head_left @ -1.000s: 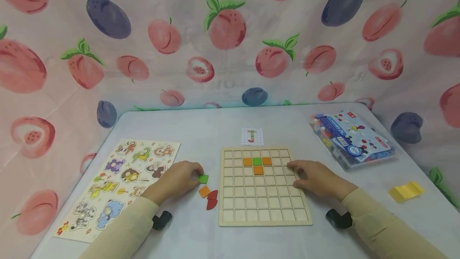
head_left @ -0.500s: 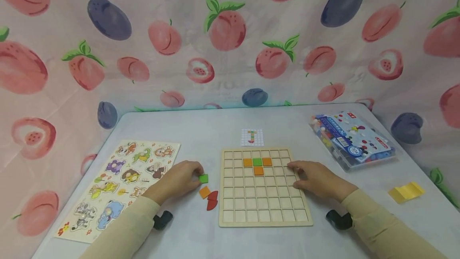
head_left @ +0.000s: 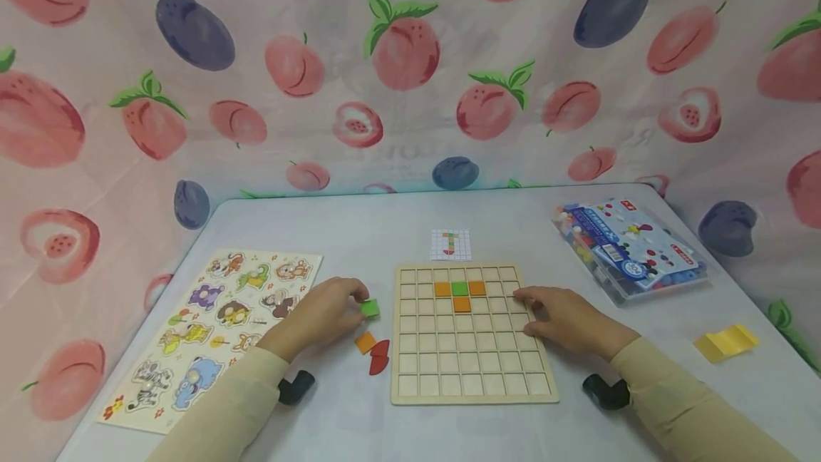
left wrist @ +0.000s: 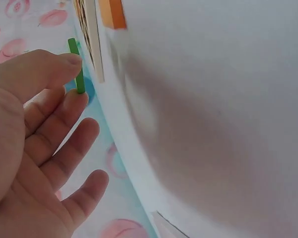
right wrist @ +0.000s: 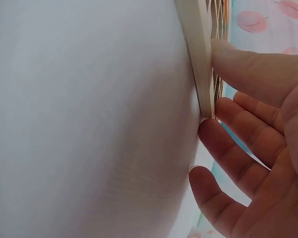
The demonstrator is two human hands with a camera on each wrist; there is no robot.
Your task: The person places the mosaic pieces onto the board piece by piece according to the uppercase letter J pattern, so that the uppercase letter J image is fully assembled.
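Observation:
My left hand (head_left: 326,314) pinches a small green square tile (head_left: 370,308) between thumb and fingertips. In the left wrist view the green tile (left wrist: 76,66) is seen edge-on, lifted off the table. Below that hand lie an orange square tile (head_left: 365,342) and two red rounded pieces (head_left: 379,357), one against the other. The wooden grid board (head_left: 471,362) carries a green tile (head_left: 460,289) with orange tiles (head_left: 462,304) at its left, right and below. My right hand (head_left: 564,316) rests thumb and fingertips along the board's right rim; the right wrist view shows the thumb (right wrist: 238,62) on the frame.
A small pattern card (head_left: 451,244) lies behind the board. To the left is an animal puzzle board (head_left: 212,334), partly under the left arm. A clear plastic case of colourful pieces (head_left: 631,248) sits back right, with a folded yellow paper (head_left: 726,343) in front.
My left hand has lifted the green tile and shifted it slightly right and away from me, toward the grid board. The right hand stays at the board's rim.

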